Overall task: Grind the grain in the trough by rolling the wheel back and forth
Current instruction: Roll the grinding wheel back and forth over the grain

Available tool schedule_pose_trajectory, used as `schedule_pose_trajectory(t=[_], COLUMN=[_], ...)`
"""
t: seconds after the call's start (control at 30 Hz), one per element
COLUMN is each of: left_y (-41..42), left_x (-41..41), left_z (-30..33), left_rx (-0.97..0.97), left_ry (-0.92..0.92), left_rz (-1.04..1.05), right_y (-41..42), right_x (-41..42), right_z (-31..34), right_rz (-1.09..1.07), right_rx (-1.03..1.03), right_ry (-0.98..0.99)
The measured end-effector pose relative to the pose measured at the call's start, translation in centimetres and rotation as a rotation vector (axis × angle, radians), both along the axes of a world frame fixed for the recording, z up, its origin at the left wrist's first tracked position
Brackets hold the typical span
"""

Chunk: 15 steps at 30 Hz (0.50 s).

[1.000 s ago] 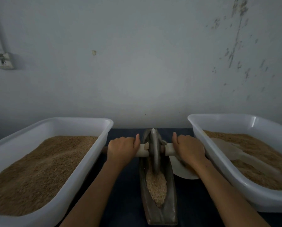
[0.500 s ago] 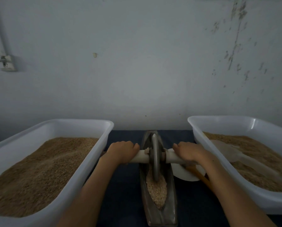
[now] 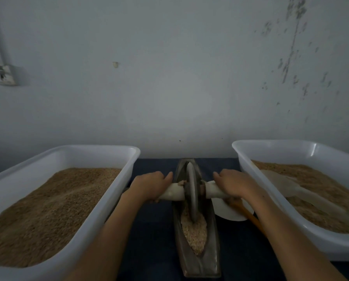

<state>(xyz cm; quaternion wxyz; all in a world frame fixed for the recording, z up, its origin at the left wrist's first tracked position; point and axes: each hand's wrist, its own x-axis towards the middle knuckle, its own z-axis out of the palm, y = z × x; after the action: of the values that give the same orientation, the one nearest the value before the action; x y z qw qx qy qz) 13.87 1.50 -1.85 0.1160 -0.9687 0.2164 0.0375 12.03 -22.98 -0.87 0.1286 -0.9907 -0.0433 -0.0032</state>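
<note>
I hold the pale wooden handle bar point(image 3: 176, 192) with my left hand point(image 3: 149, 184) and my right hand point(image 3: 233, 184), fingers curled over it on each side of the thin grey metal wheel point(image 3: 191, 196). The wheel stands on its edge in the long dark boat-shaped trough point(image 3: 210, 258), on the pale crushed grain point(image 3: 195, 234). The trough lies between two white tubs and points straight away from me, towards the wall. I think I should push down the same with both hands and roll along that line, so the wheel stays up.

Left tub point(image 3: 100, 201), right tub point(image 3: 291, 226) cut by frame edges; plate point(image 3: 228, 211) partly hidden.
</note>
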Motion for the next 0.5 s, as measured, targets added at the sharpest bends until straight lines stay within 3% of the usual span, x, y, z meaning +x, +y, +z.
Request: schedule_pose_trajectory(t=[0.1,0.23,0.3,0.37,0.5], left_y=[0.0,-0.8,-1.1,-1.2,-0.7], left_x=[-0.2,-0.9,-1.3,-1.3,-1.0], left_z=[-0.5,-1.4,-1.5,-1.4,-0.5], left_rx=[0.108,-0.014,-0.101,-0.052,0.086], left_ry=[-0.28,-0.526,-0.574,-0.572,-0.426], left_rz=[-0.044,0.01,0.056,0.057,-0.029], right_y=[0.0,0.6,0.7,0.4,0.6], right_x=[0.3,0.3,0.0,-0.1,0.2], right_z=[-1.4,-2.4,-2.6,-2.6,-2.1], right_rz=[-0.054,-0.092,-0.077,-0.056,0.064], right_rx=[-0.014,-0.108,-0.215,-0.269,-0.1], right_ry=[-0.297,-0.576,-0.593,-0.59,-0.472])
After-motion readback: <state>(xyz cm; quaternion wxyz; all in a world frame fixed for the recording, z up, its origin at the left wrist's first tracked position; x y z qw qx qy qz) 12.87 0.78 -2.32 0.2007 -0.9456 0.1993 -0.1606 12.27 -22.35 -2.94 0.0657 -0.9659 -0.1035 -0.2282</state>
